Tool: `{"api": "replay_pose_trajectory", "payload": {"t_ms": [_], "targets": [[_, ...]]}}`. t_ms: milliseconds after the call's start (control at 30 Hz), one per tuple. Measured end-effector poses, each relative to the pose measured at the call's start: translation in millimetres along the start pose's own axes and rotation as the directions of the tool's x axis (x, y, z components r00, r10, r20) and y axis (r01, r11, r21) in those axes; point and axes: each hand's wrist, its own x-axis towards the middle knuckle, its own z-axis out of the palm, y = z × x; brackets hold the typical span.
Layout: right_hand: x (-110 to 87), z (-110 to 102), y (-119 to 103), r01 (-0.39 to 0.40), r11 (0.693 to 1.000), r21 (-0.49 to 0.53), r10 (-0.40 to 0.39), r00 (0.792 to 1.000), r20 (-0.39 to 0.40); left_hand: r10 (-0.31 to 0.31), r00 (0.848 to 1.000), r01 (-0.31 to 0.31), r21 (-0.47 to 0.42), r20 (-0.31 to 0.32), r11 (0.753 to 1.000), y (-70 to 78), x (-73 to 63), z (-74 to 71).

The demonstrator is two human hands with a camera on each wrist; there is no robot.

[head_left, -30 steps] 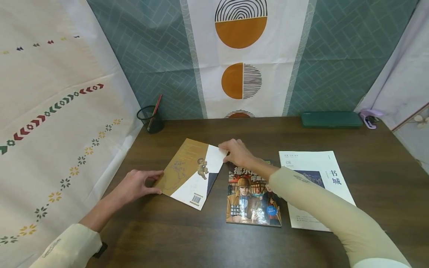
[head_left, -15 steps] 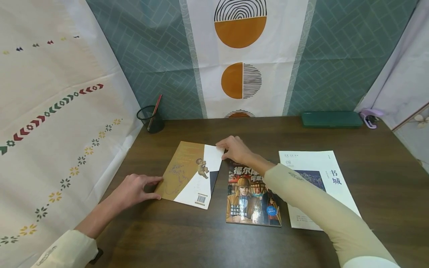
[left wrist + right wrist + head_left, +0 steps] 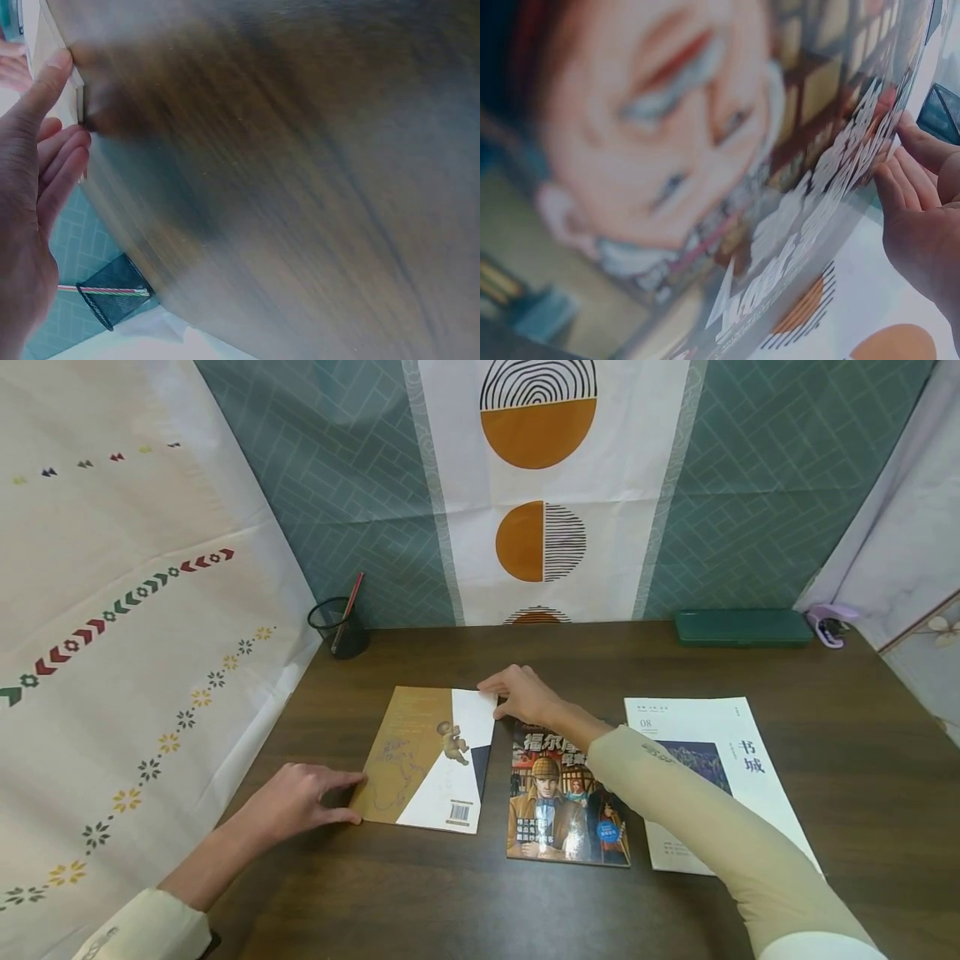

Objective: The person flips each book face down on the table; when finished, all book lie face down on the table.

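Observation:
A gold-and-white book point(image 3: 427, 764) lies back cover up on the dark wooden table, its barcode at the near edge. At its near left corner, my left hand point(image 3: 303, 797) holds it between thumb and fingers. My right hand point(image 3: 519, 693) pinches the far right corner, its forearm reaching across a second book point(image 3: 562, 814) with an illustrated detective cover. In the left wrist view, the thumb point(image 3: 49, 82) presses on the book's corner edge. The detective cover fills much of the right wrist view, with the right hand point(image 3: 926, 180) beyond it.
To the right lies a white book point(image 3: 697, 718), partly covered by the right sleeve. A black mesh pen cup point(image 3: 348, 639) stands at the back left. Along the back right are a green case point(image 3: 742, 628) and a purple object point(image 3: 831, 620). Patterned cloth point(image 3: 375, 485) hangs behind the table.
The gold-and-white book has turned clockwise and now lies nearly square to the table. Both hands moved with its corners, the left one toward me, the right one slightly left.

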Motion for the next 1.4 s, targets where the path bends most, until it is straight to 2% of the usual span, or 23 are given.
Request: {"api": "replay_pose_trajectory", "payload": {"t_ms": [133, 500, 800, 1033, 1200, 1400], "targets": [[0.7, 0.9, 1.4, -0.003, 1.0, 0.004, 0.003, 1.0, 0.007, 0.042, 0.999, -0.043, -0.019, -0.029, 0.999, 2.0, -3.1, 1.2], [-3.1, 3.6, -1.5, -0.004, 1.0, -0.001, 0.004, 0.999, 0.034, 0.083, 0.995, -0.084, -0.012, -0.057, 0.996, 3.2, -13.1, 3.1], [-3.9, 6.9, -3.2, 0.035, 0.999, -0.015, -0.034, 0.999, 0.03, 0.091, 0.993, -0.094, -0.037, -0.079, 0.995, 2.8, -18.2, 2.4], [-5.0, 8.0, -2.3, 0.034, 0.999, -0.011, -0.033, 0.999, 0.028, 0.084, 0.993, -0.088, -0.045, -0.079, 0.995, 1.3, -20.2, 4.1], [-5.4, 4.4, -2.0, 0.047, 0.998, -0.037, -0.044, 0.997, 0.06, 0.043, 0.996, -0.049, -0.068, -0.082, 0.996, -0.6, -20.4, 3.0], [-6.9, -10.7, -0.1, 0.059, 0.994, -0.097, -0.053, 0.997, 0.061, -0.09, 0.987, 0.077, -0.096, -0.134, 0.992, -9.2, -13.3, -3.6]]}}
